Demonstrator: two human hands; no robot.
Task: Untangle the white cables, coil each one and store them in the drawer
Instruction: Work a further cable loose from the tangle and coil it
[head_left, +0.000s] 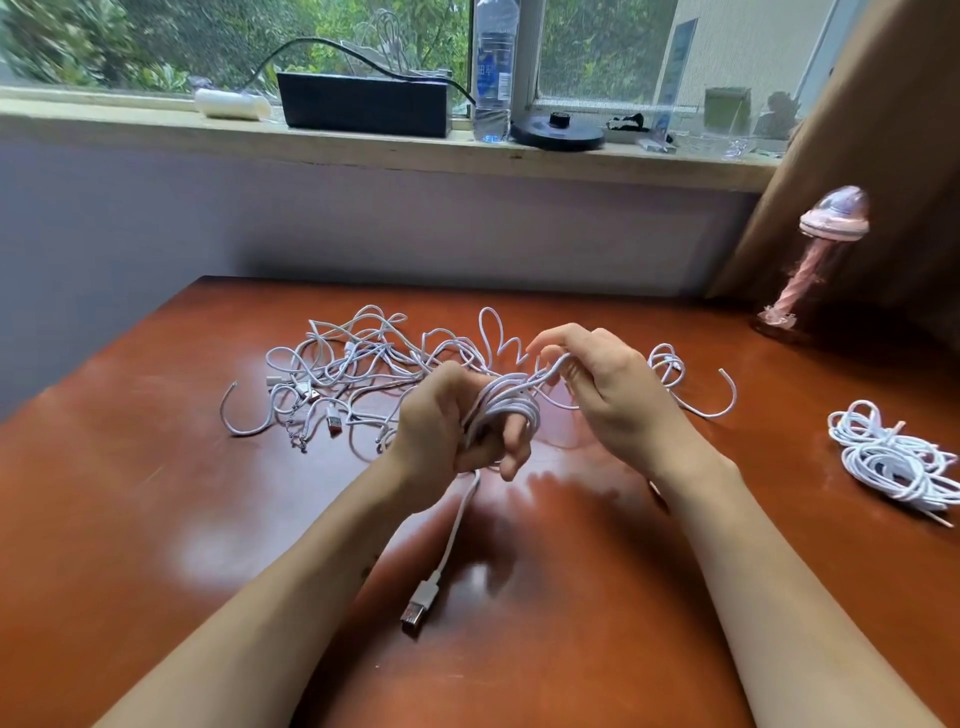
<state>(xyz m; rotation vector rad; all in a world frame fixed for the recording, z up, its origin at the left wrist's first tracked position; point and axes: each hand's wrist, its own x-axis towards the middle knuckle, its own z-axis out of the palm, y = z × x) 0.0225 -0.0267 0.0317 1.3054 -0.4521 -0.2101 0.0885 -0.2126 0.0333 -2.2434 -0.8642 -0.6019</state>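
Over the middle of the brown table (156, 493), my left hand (447, 421) grips a white cable coil (506, 402) wound in several loops around its fingers. The coil's USB plug (418, 608) hangs below the hand on a loose tail. My right hand (608, 389) pinches the same cable's free strand just right of the coil. Behind both hands lies a tangle of white cables (353, 369) with several plugs. A small loose loop (667, 364) lies to the right of my right hand. No drawer is in view.
A bundle of coiled white cables (888, 457) lies at the table's right edge. A pink jellyfish-shaped lamp (810, 260) stands at the back right. The windowsill holds a black box (363, 104), a water bottle (493, 67) and a black disc (558, 132).
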